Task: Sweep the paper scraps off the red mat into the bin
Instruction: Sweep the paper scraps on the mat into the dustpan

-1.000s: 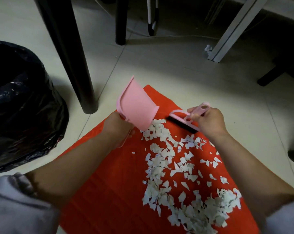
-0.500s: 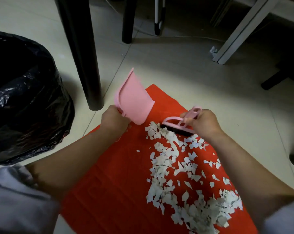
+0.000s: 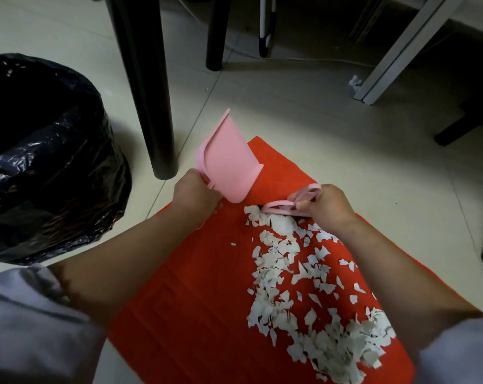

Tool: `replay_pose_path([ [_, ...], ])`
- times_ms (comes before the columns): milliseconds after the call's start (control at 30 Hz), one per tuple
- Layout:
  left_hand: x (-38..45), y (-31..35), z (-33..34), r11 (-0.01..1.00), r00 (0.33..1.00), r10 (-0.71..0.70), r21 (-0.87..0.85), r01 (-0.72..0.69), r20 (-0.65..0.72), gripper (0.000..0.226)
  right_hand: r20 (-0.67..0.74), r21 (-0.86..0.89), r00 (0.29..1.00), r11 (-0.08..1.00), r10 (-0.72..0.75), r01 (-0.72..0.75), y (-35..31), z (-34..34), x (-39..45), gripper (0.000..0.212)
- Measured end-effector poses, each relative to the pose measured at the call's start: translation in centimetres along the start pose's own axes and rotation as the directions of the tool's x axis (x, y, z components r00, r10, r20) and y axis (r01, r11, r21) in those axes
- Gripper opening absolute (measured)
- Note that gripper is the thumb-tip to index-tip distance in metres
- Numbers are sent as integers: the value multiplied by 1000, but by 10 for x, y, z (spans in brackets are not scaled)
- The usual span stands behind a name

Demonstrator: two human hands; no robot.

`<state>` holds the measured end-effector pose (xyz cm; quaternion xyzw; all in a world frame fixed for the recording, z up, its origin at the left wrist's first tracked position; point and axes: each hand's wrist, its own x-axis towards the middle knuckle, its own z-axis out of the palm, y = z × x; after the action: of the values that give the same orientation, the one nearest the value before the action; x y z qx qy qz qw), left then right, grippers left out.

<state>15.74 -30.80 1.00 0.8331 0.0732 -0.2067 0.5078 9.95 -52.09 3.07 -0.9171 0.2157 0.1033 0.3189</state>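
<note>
I see pale floor tiles [image 3: 304,112] filling the view, and the bin [image 3: 40,156], lined with a black bag, sits at nine o'clock, off the mat. A black furniture leg [image 3: 149,92] stands at eleven o'clock between bin and mat, and a white frame leg [image 3: 395,51] slants at one o'clock.

The red mat [image 3: 207,300] spreads from centre down toward five o'clock, flat on the floor. Paper scraps [image 3: 304,286] lie across its right half, running from just under the brush down to a thick heap at five o'clock; one stray bit sits apart toward the middle.

Both forearms reach in from grey sleeves [image 3: 27,328]. My left hand [image 3: 197,196] is wrapped tight round the handle of the pink dustpan [image 3: 228,159], which is raised off the mat and tilted, its flat face toward the camera, lower edge hanging just above the top of the scraps.

My right hand [image 3: 327,207] is clenched on the handle of the pink brush [image 3: 284,207], whose dark bristles touch the uppermost scraps at roughly one o'clock from the mat's centre.
</note>
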Motion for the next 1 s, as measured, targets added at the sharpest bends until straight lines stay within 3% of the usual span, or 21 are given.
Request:
replay_pose_path([
  [133,-2,0,1,1000,1000,2,20,-2,-5,31,-112,153,994,988,3,14,8,-23,-14,20],
  [467,-8,1,9,999,1000,13,43,-14,21,34,-317,153,942,986,113,-67,11,-15,-19,18],
  [533,-8,-1,8,999,1000,6,32,-6,12,33,-361,233,915,967,182,-100,12,-17,-22,19],
  [600,-7,-2,5,999,1000,8,35,-8,-6,32,-370,435,881,893,294,-116,14,-18,-24,13],
  [700,-6,-3,0,999,1000,13,31,-13,-21,26,-290,717,843,686,454,-122,9,-15,-28,2],
  [1000,3,-11,-11,999,996,20,-32,-23,-92,22,-189,756,951,654,246,-19,-31,53,-22,11],
])
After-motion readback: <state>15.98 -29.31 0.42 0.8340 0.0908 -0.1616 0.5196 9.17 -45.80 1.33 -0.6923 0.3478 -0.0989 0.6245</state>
